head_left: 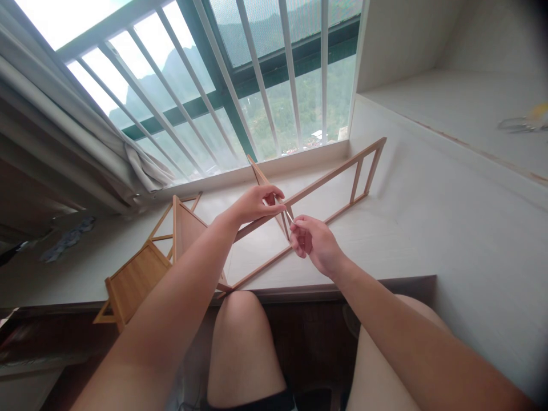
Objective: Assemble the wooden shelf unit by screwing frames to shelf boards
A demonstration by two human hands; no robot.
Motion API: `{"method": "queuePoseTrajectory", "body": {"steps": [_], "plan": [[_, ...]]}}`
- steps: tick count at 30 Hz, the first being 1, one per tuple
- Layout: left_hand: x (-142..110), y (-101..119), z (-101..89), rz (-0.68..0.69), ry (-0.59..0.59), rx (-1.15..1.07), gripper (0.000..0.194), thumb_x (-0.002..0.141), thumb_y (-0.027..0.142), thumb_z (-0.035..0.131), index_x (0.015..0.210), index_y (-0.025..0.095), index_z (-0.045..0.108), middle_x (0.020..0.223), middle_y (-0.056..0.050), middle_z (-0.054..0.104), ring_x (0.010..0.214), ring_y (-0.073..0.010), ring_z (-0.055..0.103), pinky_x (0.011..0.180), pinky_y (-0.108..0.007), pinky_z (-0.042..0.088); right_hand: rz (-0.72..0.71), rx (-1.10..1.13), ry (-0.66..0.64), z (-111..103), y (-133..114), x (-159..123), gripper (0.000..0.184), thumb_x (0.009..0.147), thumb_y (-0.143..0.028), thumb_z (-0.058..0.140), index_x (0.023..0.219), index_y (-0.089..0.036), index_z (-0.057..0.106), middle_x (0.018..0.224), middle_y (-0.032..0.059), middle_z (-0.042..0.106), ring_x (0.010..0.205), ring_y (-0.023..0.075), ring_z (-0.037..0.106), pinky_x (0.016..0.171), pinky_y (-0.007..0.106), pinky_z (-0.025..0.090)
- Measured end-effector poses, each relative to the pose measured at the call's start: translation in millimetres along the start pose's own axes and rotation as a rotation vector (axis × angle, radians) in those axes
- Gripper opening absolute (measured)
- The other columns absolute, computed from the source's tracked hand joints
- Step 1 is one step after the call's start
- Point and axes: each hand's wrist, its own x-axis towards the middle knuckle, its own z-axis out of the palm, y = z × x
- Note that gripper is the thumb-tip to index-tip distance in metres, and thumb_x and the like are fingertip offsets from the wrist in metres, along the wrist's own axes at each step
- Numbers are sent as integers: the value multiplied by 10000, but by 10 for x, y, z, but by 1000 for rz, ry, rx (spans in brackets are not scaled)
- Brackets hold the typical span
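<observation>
A light wooden rack (329,181) lies on its side on the white window ledge, with long rails, crossbars and flat boards. My left hand (260,204) is closed around its upper rail, at a joint with one of the boards. Just to the right, my right hand (314,240) pinches a thin metal tool (289,216), slim like a hex key, though its exact kind is too small to tell. The tool's far end points at the joint beside my left fingertips. My left hand partly hides that joint.
Another wooden section with a slatted board (137,279) overhangs the ledge's front edge at left. A barred window (257,85) and a grey curtain (85,114) stand behind. A white shelf (479,103) is at right. My knees are under the ledge (363,245).
</observation>
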Motion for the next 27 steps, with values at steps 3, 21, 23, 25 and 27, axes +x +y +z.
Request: {"method": "queuePoseTrajectory", "body": {"steps": [3, 21, 23, 25, 27], "plan": [[5, -9, 8, -2, 1, 2, 403, 723, 489, 641, 983, 181, 661, 721, -3, 597, 682, -117, 549, 636, -244, 437, 26, 33, -44, 2, -15, -3, 201, 847, -392, 441, 836, -197, 488, 563, -19, 541, 403, 102, 418, 387, 218, 268], [-3, 10, 7, -17, -5, -8, 408, 723, 493, 637, 987, 182, 658, 740, -15, 599, 711, -131, 556, 674, -266, 448, -424, -949, 327, -74, -61, -21, 162, 903, -359, 461, 846, -213, 503, 669, -6, 570, 570, 134, 493, 611, 259, 376], [-8, 20, 6, -19, -6, -8, 404, 729, 489, 629, 990, 181, 656, 753, -19, 604, 722, -134, 559, 688, -272, 451, -377, -976, 232, -95, -20, 6, 136, 889, -327, 491, 816, -213, 505, 672, -6, 582, 593, 139, 509, 608, 258, 368], [-12, 28, 6, -17, -7, -8, 398, 734, 486, 624, 988, 181, 656, 759, -23, 607, 728, -136, 560, 691, -273, 451, -313, -1075, 140, -105, 39, 26, 123, 865, -311, 536, 792, -213, 517, 681, -5, 603, 618, 145, 525, 606, 260, 350], [-15, 33, 6, -14, -6, -8, 391, 737, 483, 623, 985, 182, 656, 760, -24, 608, 728, -136, 560, 686, -272, 449, -244, -1182, 76, -104, 102, 38, 123, 853, -319, 562, 786, -219, 537, 679, -6, 618, 628, 149, 532, 594, 260, 327]]}}
